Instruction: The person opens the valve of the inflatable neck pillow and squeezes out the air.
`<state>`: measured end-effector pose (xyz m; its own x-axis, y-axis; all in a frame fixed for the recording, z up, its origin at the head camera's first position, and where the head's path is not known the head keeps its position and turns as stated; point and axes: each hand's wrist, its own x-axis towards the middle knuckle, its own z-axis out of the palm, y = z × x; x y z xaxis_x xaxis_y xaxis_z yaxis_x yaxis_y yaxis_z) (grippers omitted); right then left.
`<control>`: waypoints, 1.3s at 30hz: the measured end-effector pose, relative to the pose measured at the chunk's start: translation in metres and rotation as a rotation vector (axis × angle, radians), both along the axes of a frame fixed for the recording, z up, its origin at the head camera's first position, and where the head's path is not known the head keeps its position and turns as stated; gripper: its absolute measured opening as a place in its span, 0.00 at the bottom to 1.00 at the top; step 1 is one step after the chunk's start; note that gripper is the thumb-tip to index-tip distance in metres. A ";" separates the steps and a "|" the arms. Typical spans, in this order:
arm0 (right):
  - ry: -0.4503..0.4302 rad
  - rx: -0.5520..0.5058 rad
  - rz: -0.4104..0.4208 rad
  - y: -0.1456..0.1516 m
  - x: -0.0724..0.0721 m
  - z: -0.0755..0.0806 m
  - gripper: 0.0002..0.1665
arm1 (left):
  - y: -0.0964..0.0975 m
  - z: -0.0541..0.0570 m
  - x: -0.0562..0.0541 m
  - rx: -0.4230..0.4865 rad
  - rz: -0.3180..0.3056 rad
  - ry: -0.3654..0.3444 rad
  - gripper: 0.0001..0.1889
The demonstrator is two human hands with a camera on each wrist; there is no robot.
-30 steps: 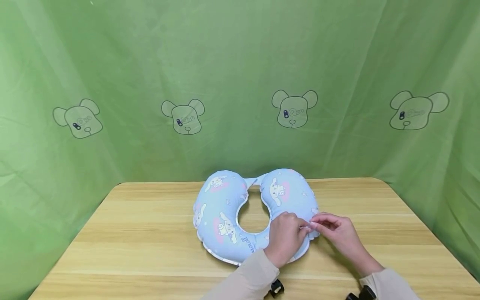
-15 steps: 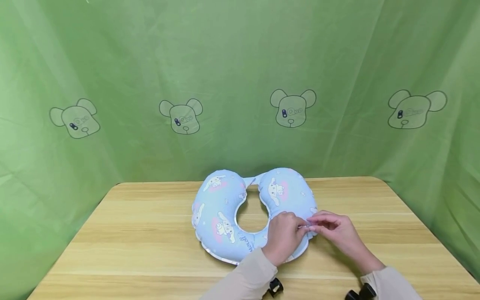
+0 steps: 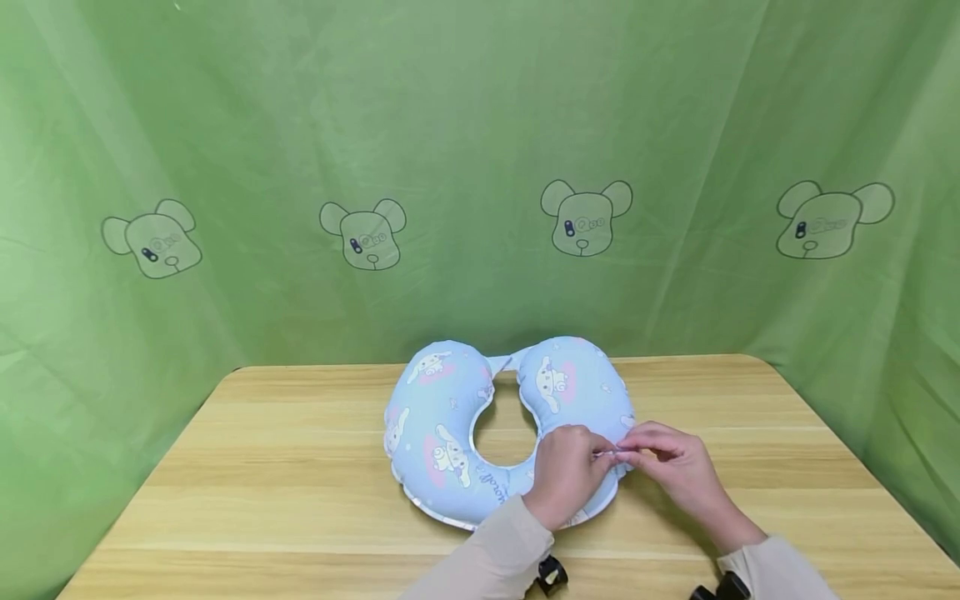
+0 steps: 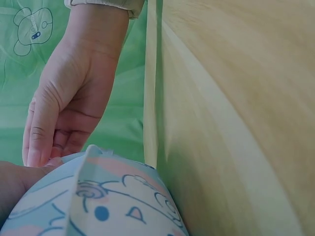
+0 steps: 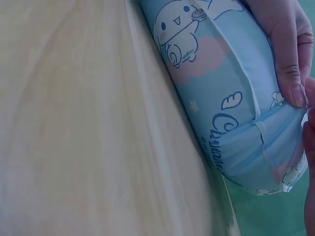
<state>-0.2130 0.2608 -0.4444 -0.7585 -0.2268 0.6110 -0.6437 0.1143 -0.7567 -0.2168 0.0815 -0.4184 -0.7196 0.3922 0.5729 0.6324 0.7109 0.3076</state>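
A plump light-blue U-shaped neck pillow [image 3: 442, 417], printed with white cartoon puppies and pink patches, lies on the table with its opening toward the back. Over its front right part, my left hand [image 3: 566, 471] pinches a small pale bit at the pillow's surface, thumb and fingertips together. My right hand [image 3: 678, 467] meets it from the right, thumb and index finger pinching the same spot. In the right wrist view something small and clear shows between the fingertips of the left hand [image 5: 288, 49] and right hand [image 5: 310, 142]; I cannot tell whether it is a valve.
The wood-grain table [image 3: 262, 467] extends to both sides of the pillow. A pale strap [image 3: 506, 362] bridges the pillow's two ends at the back. Green cloth [image 3: 480, 125] with bear-head outlines hangs behind and along the sides. Black wrist-camera mounts [image 3: 552, 575] sit under the cuffs.
Hands and pillow stay nearly in place. The right fingertips have shifted slightly left, closer against the left hand's fingertips; the view itself moved a little.
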 end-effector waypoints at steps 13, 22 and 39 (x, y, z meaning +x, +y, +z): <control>0.015 0.007 -0.080 -0.003 0.003 0.000 0.15 | -0.001 -0.001 0.000 0.022 -0.001 -0.006 0.06; -0.065 -0.013 -0.126 -0.004 0.005 0.000 0.08 | 0.000 -0.001 -0.001 0.027 0.000 -0.006 0.05; -0.109 0.032 -0.050 0.003 0.001 -0.001 0.10 | -0.001 0.000 0.000 0.000 -0.009 0.032 0.05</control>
